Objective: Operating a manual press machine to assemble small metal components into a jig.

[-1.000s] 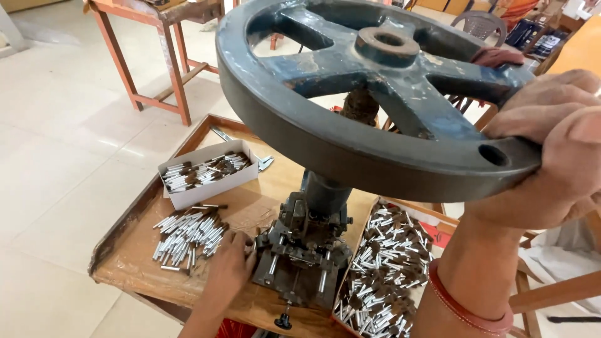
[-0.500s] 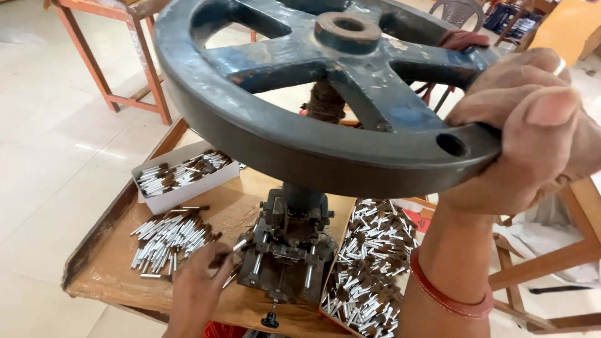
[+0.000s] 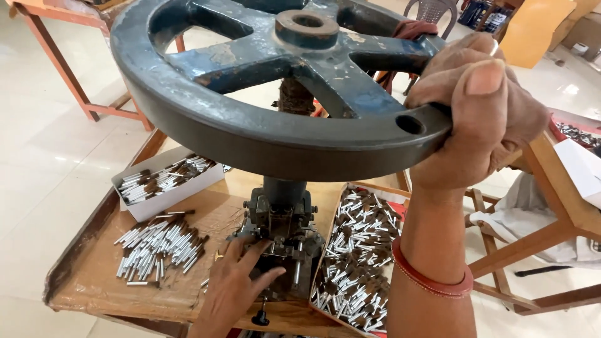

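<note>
Wooden worktable [image 3: 94, 275], pale tiled floor [image 3: 44, 169]

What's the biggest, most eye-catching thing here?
A huge dark-blue iron handwheel fills the top of the view, and the right hand grips its rim on the right. Below it, the left hand rests at the small press on the wooden table, between a loose pile of little silver tubes and a full tray of them.
</note>
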